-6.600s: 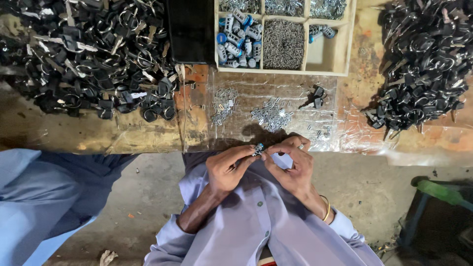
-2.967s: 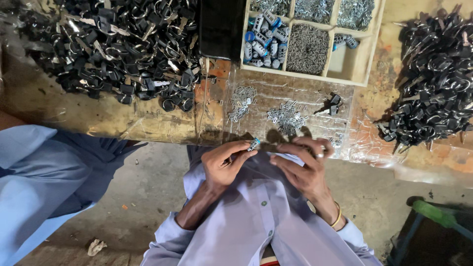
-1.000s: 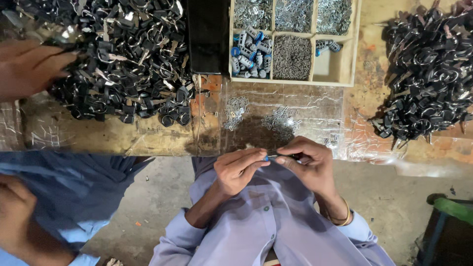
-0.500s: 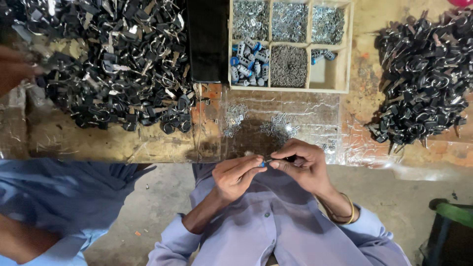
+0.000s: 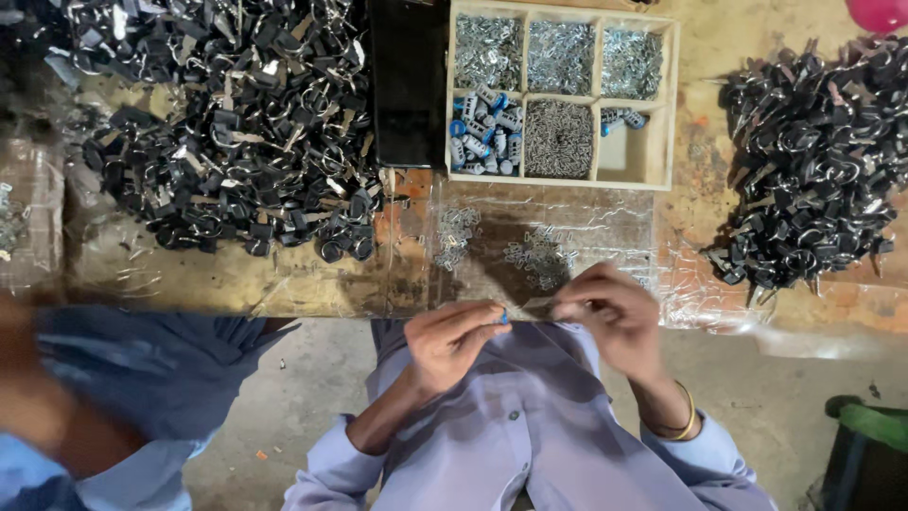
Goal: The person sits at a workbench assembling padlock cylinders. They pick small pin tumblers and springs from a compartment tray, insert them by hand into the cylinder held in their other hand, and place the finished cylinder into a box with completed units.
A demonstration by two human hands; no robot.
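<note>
Head view: my left hand (image 5: 452, 338) pinches small blue part (image 5: 504, 318) at fingertips, just below bench edge, straight down from divided tray (image 5: 673, 104). Right hand (image 5: 610, 317) curled, blurred; can't tell what it holds. I judge fitting step mid-way. Next calls for steady alignment of fingertips. Black clip heaps (image 5: 236, 123) either side of tray.

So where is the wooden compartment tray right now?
In the head view, the wooden compartment tray sits at the top centre of the bench, between the two heaps of black parts, right of a black slab.
</note>
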